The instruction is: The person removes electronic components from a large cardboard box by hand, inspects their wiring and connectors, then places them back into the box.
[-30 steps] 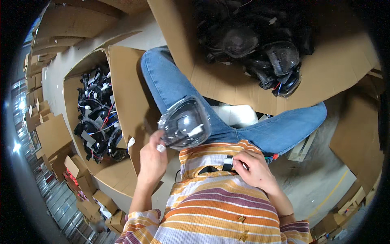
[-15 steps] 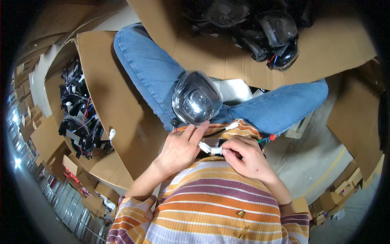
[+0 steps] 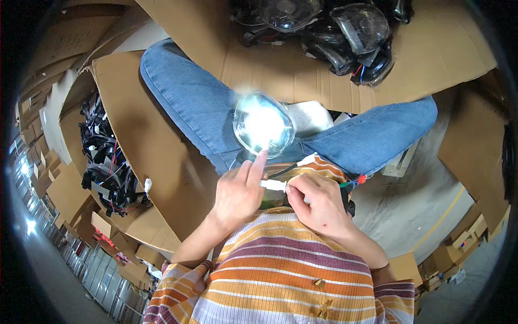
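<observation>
Sitting in blue jeans [image 3: 361, 137] and a striped top [image 3: 286, 254] with thighs parted, and supporting in the lap a rounded lamp [image 3: 263, 124], glowing a glaring white over the inner left thigh. Pinching the right end of a white connector [image 3: 273, 185] between thumb and forefinger of the right hand [image 3: 318, 205], just below the lamp, and curling the other right fingers toward the palm. Resting the left hand [image 3: 237, 191] at the connector's other end, bending the lower fingers there and hiding the thumb from view, so being unable to tell whether pinching or merely touching. Stretching the left index finger out straight, overlapping the lamp's lower edge. Having a second white plug [image 3: 307, 159] on a dark cable [image 3: 283, 171] lying between lamp and right hand, and a red plug [image 3: 361, 179] with a green wire [image 3: 345, 184] showing just right of that hand. Facing an open carton [image 3: 302, 89] holding more clear-fronted lamps [image 3: 361, 27], and having a white object [image 3: 310, 117] between the thighs near its edge. Having a side carton [image 3: 145, 124] standing at the left, packed with dark lamps [image 3: 110, 178] and loose wires, with a small white plug [image 3: 148, 185] against its panel.
</observation>
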Motion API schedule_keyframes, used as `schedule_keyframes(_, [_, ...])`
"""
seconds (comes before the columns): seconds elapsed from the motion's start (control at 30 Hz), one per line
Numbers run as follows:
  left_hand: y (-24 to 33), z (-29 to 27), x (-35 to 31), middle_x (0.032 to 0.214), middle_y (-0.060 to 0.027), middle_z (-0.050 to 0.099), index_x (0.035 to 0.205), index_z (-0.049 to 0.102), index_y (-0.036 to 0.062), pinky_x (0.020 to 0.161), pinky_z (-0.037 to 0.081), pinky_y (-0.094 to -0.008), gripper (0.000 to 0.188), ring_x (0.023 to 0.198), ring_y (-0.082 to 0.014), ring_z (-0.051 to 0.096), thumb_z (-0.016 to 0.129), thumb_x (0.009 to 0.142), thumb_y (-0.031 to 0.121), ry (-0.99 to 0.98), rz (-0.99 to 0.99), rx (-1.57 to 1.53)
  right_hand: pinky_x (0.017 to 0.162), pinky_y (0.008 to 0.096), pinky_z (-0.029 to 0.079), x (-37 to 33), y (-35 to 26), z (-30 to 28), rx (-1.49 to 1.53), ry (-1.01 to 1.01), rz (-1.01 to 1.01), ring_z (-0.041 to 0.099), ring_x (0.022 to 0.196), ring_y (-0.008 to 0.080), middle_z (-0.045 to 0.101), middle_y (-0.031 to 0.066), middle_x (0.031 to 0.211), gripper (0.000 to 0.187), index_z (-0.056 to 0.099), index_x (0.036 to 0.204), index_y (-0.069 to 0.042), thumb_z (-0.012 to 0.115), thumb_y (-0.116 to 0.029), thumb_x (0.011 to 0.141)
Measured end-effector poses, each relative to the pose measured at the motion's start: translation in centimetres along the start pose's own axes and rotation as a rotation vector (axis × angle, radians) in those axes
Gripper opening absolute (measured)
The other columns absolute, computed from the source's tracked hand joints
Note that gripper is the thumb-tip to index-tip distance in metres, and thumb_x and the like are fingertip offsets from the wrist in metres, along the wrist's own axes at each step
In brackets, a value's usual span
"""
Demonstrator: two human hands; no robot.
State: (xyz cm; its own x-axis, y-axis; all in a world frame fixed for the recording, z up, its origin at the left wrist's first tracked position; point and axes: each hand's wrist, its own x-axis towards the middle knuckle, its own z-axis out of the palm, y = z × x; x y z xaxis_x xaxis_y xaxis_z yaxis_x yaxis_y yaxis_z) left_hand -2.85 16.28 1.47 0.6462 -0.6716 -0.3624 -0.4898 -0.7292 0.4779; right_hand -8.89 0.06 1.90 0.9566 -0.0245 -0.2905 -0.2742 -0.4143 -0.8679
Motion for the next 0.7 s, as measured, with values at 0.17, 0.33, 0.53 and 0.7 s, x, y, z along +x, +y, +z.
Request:
schedule_keyframes(0.17, [-1.2, -0.2, -0.3, 0.071, -0.0076, 0.048, 0.102, 0.054, 0.0075, 0.050, 0.043, -0.0337, 0.037, 0.060, -0.0235, 0.052, 0.058, 0.066, 0.006, -0.085, 0.046, -0.302, 0.051, 0.0335, 0.042, 0.3, 0.1, -0.9, 0.090, -0.071, -0.048, 0.054, 0.059, 0.0253, 0.054, 0.0097, 0.065, 0.006, 0.050, 0.073, -0.004, 0.054, -0.009, 0.072])
schedule_keyframes(0.33, [-3.9, -2.7, -1.2, 0.079, -0.0060, 0.060, 0.089, 0.059, -0.0006, 0.063, 0.040, -0.0215, 0.013, 0.070, -0.0084, 0.051, 0.056, 0.077, 0.002, -0.113, -0.386, -1.172, 0.048, 0.0278, 0.039, -0.5, 0.2, -4.5, 0.291, -0.100, 0.088, 0.051, 0.052, 0.0192, 0.052, 0.0075, 0.061, 0.004, 0.054, 0.074, -0.001, 0.055, -0.004, 0.073])
schedule_keyframes(0.53, [-4.9, -2.5, -2.0, 0.079, -0.0036, 0.059, 0.090, 0.059, -0.0002, 0.065, 0.040, -0.0203, 0.014, 0.072, -0.0078, 0.050, 0.055, 0.076, -0.001, -0.222, -0.355, -1.283, 0.045, 0.0228, 0.037, 0.3, 0.2, -4.8, 0.409, -0.224, 0.120, 0.049, 0.050, 0.0123, 0.051, 0.0057, 0.063, 0.005, 0.054, 0.078, 0.001, 0.053, -0.003, 0.075])
schedule_keyframes(0.7, [-4.4, -2.5, -1.7, 0.078, -0.0027, 0.058, 0.088, 0.061, 0.0018, 0.061, 0.038, -0.0196, 0.015, 0.069, -0.0070, 0.049, 0.055, 0.075, -0.003, -0.217, -0.274, -1.109, 0.045, 0.0219, 0.037, 0.5, 0.5, -4.5, 0.463, -0.213, 0.123, 0.048, 0.050, 0.0101, 0.051, 0.0054, 0.064, 0.006, 0.054, 0.080, 0.002, 0.053, -0.004, 0.076])
